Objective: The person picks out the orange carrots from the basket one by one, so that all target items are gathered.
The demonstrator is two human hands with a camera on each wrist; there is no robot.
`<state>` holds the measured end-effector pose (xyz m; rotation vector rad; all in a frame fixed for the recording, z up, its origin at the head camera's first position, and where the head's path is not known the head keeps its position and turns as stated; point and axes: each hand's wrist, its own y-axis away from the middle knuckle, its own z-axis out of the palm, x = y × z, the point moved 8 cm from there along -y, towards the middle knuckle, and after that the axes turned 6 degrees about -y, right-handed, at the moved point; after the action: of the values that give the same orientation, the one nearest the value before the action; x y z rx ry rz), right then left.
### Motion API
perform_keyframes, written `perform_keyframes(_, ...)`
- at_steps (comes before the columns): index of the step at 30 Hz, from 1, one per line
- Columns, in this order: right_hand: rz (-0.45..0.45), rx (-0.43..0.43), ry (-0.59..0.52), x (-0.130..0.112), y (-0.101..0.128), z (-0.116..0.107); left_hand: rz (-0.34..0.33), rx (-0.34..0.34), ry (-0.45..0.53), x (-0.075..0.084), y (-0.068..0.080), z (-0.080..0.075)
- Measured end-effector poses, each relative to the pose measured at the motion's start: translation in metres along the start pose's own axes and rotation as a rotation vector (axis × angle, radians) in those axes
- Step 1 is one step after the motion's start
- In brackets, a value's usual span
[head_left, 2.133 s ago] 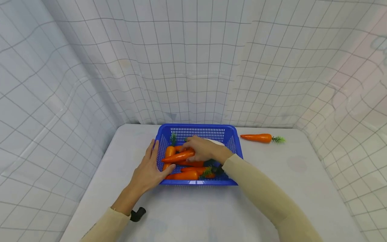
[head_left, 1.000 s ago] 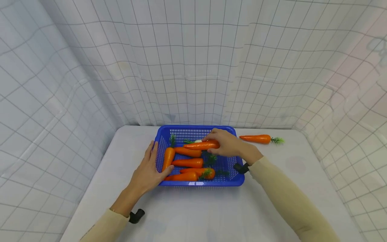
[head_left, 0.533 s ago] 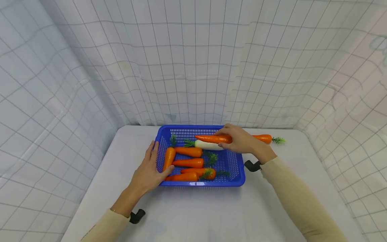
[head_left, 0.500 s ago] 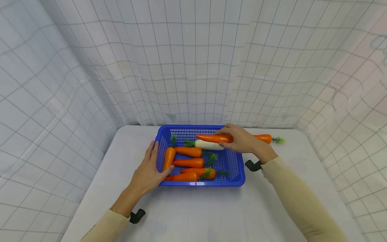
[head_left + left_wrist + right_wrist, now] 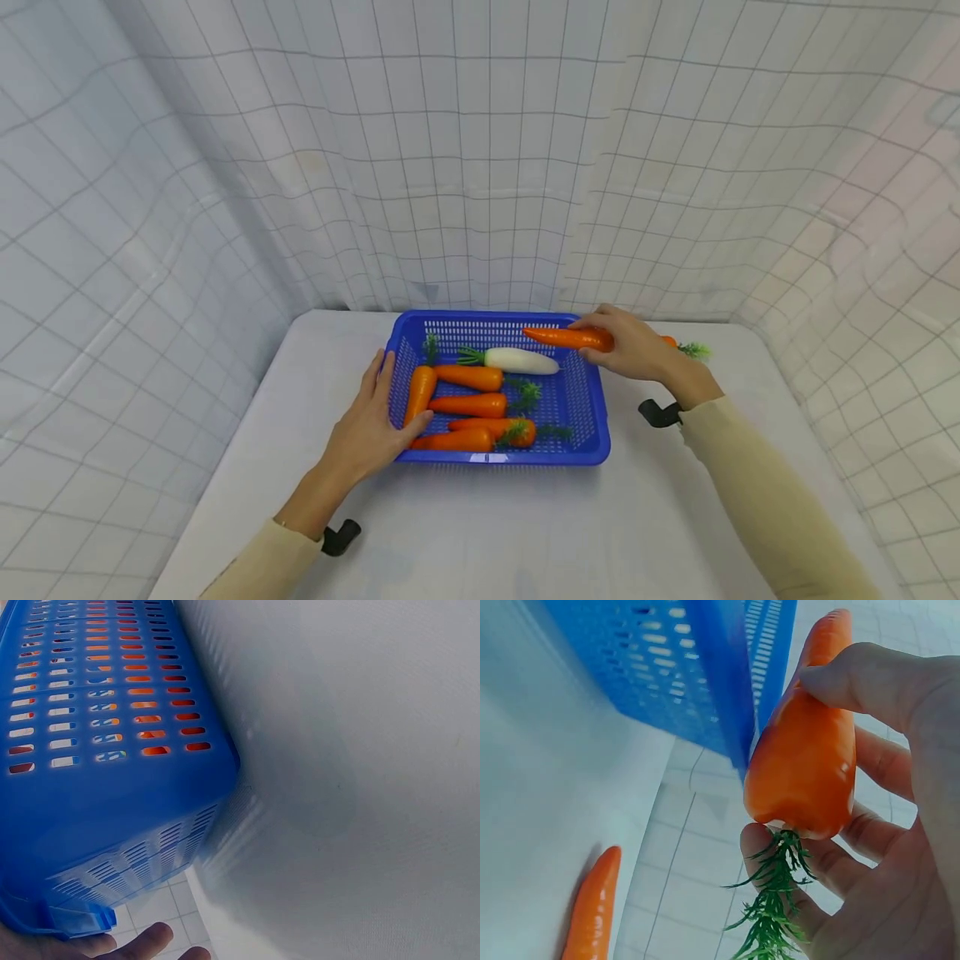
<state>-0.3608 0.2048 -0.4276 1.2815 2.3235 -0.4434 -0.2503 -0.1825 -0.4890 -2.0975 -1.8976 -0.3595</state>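
Above the blue basket's (image 5: 592,417) far right corner, the right hand (image 5: 633,346) grasps a carrot (image 5: 566,337), while the left hand (image 5: 367,425) rests, fingers relaxed, against its left wall.

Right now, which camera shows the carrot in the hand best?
The right wrist view: the held carrot fills the picture, gripped by the right hand, green top showing. The head view shows it small, over the blue basket's far corner. The left wrist view does not show it.
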Motion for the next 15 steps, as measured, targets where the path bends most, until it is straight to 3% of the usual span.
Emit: perform_keyframes(15,0.119,0.034,-0.035,0.048,0.023,-0.012,-0.006,0.002,0.006,0.0,0.0,0.001)
